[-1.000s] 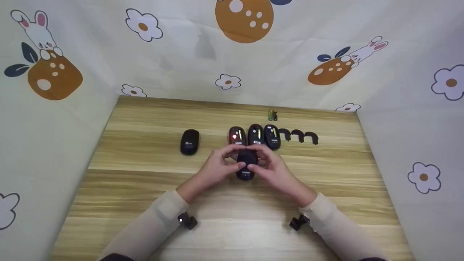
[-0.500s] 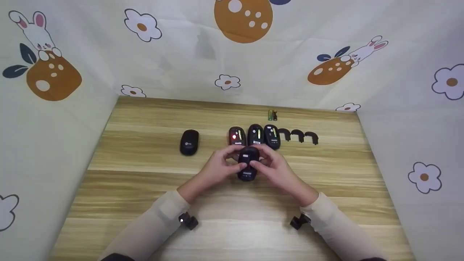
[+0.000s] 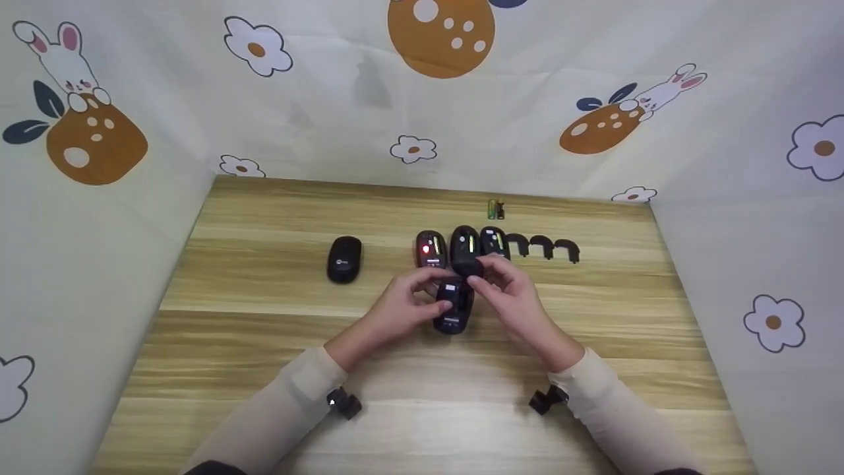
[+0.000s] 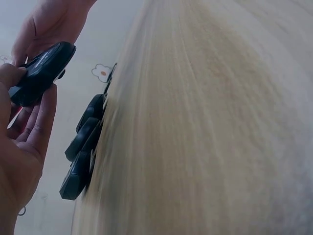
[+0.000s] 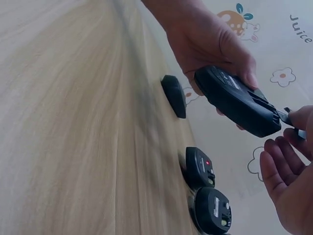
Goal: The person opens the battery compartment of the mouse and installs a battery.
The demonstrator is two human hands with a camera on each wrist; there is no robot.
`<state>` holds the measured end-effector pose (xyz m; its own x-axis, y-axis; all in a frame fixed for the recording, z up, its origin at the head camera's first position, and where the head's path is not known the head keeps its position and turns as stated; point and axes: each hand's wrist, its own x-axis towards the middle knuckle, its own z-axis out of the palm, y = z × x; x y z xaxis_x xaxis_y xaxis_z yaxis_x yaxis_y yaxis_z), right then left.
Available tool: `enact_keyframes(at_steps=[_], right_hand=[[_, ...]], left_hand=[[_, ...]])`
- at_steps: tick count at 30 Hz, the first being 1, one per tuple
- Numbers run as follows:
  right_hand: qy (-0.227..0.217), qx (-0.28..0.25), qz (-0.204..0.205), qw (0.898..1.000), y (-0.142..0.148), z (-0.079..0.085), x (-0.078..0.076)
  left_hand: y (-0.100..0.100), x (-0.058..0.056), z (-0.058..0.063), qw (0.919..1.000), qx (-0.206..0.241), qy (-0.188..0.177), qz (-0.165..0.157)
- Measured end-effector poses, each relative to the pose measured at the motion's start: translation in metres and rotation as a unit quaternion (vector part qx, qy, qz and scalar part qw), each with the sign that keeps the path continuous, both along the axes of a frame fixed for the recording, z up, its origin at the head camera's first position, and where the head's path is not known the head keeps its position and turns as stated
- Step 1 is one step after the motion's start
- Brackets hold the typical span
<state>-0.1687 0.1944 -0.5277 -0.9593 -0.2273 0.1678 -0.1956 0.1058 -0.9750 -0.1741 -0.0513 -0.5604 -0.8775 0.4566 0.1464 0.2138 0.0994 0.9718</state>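
Mouse [image 3: 452, 322] at the centre of the head view, underside up, the contents of its bay [image 5: 264, 101] hard to make out, gripped by the left hand [image 3: 403, 302]; the right hand [image 3: 517, 300], cut off in the right wrist view, pinches a dark cover [image 3: 467, 267] near its far end. Three upturned mice [image 3: 465, 245] above, the rightmost partly hidden, each hold one battery [image 3: 436, 245]; two loose batteries [image 3: 492, 210] and three curved covers [image 3: 546, 243] lie right of centre, one further mouse [image 3: 345, 257] left of it.

Tabletop booth [image 3: 435, 402], printed cloth walls [image 3: 323, 112]
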Motion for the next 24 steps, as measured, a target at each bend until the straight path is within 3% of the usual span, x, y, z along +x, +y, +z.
enact_keyframes(at_steps=[16, 24], right_hand=[[0.027, -0.027, -0.028, 0.999, 0.01, 0.003, -0.006], [0.026, 0.003, -0.02, 0.999, 0.031, 0.005, -0.015]], left_hand=[[0.002, 0.001, 0.002, 0.9997, -0.017, -0.013, -0.008], [0.002, 0.001, 0.002, 0.9992, -0.025, -0.029, -0.008]])
